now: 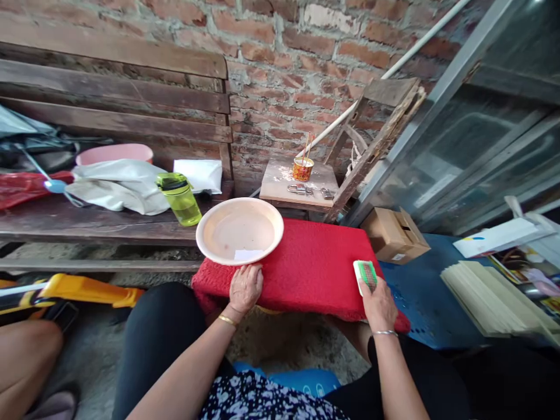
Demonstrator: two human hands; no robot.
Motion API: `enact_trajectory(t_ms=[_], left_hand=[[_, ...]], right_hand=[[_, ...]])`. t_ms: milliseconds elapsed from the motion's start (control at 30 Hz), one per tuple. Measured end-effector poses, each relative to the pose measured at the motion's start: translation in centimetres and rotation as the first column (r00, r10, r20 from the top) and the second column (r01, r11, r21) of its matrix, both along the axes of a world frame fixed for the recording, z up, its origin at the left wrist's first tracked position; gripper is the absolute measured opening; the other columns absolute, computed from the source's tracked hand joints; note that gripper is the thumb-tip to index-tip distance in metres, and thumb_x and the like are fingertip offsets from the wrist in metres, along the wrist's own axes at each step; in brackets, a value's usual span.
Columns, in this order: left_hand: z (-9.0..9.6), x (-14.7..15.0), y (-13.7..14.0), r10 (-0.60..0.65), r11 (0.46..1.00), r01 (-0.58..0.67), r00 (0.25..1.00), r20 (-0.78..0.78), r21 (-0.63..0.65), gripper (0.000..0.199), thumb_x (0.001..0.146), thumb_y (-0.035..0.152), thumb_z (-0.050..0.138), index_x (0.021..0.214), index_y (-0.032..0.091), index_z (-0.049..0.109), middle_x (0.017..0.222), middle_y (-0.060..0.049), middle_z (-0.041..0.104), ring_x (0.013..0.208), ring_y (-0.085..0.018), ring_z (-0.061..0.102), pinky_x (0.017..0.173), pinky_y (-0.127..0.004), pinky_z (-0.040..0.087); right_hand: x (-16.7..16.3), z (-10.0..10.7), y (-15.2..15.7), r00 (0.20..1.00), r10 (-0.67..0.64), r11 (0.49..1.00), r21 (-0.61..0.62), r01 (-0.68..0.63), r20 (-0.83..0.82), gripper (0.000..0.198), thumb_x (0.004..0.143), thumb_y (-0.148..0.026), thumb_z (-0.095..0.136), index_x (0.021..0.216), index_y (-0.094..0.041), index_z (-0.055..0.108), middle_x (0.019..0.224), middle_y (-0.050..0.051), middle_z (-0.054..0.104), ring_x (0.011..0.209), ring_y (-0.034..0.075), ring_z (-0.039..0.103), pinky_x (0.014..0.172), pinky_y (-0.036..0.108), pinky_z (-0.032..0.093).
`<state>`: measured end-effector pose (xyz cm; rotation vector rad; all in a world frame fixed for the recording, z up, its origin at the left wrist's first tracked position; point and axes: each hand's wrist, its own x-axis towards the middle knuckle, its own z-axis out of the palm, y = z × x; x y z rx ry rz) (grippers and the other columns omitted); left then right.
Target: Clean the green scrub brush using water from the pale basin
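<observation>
A wide pale basin [268, 249] with what looks like clear water in it stands at the left end of a bench covered with a red cloth [315, 262]. My left hand [245, 289] lies at the cloth's near edge, just below the basin's front rim. Its fingers are curled, and whether they grip the cloth or nothing is hidden. On the right end of the cloth, my right hand [378, 306] is closed around a small green-and-white block [366, 275] with a brown patterned strip. The block's underside cannot be seen.
A green water bottle [182, 201] and a pink tub [114, 154] are on the wooden bench [131, 232] at left. Padlocks [300, 189] and a patterned cup [303, 169] sit on a small chair. A cardboard box [394, 236] is at right. Another person's knee [30, 350] shows at left.
</observation>
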<state>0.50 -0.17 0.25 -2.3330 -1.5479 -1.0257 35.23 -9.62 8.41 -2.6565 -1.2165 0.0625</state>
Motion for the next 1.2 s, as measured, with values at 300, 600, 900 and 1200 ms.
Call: enact_trajectory(t_ms=[300, 600, 900, 1200], left_hand=[[0.3, -0.3, 0.0, -0.027, 0.999, 0.027, 0.999, 0.024, -0.019, 0.02, 0.097, 0.017, 0.046, 0.101, 0.021, 0.065, 0.089, -0.006, 0.074, 0.086, -0.024, 0.067, 0.081, -0.037, 0.047], [0.3, 0.1, -0.1, 0.002, 0.998, -0.001, 1.0, 0.015, -0.067, 0.022, 0.096, 0.019, 0.045, 0.102, 0.022, 0.066, 0.086, -0.007, 0.073, 0.088, -0.025, 0.067, 0.081, -0.038, 0.047], [0.2, -0.2, 0.0, -0.006, 0.998, 0.007, 1.0, 0.018, -0.069, 0.021, 0.096, 0.018, 0.047, 0.103, 0.022, 0.066, 0.088, -0.007, 0.073, 0.089, -0.025, 0.068, 0.081, -0.039, 0.048], [0.3, 0.2, -0.2, -0.008, 1.0, 0.008, 1.0, 0.013, -0.02, 0.019, 0.095, 0.015, 0.049, 0.103, 0.022, 0.065, 0.086, -0.005, 0.073, 0.086, -0.025, 0.067, 0.08, -0.039, 0.047]], right_hand=[[-13.7, -3.8, 0.4, 0.797, 0.602, 0.795, 0.052, -0.604, 0.057, 0.048, 0.098, -0.055, 0.047, 0.132, -0.022, 0.058, 0.105, 0.012, 0.07, 0.098, 0.027, 0.066, 0.088, 0.037, 0.05], [4.2, -0.1, -3.0, 0.981, -0.188, 0.979, -0.073, 0.191, 0.056, 0.065, 0.097, -0.056, 0.032, 0.139, -0.008, 0.048, 0.118, 0.027, 0.065, 0.104, 0.037, 0.066, 0.083, 0.048, 0.052], [-9.2, -2.7, 1.6, 0.927, 0.373, 0.924, 0.093, -0.37, -0.022, 0.05, 0.096, -0.054, 0.05, 0.132, -0.021, 0.056, 0.116, 0.013, 0.068, 0.11, 0.026, 0.064, 0.09, 0.034, 0.05], [-5.6, -2.2, 3.9, 0.938, 0.347, 0.938, -0.021, -0.347, 0.015, 0.052, 0.098, -0.054, 0.04, 0.131, -0.018, 0.058, 0.111, 0.021, 0.068, 0.099, 0.032, 0.066, 0.081, 0.04, 0.05]])
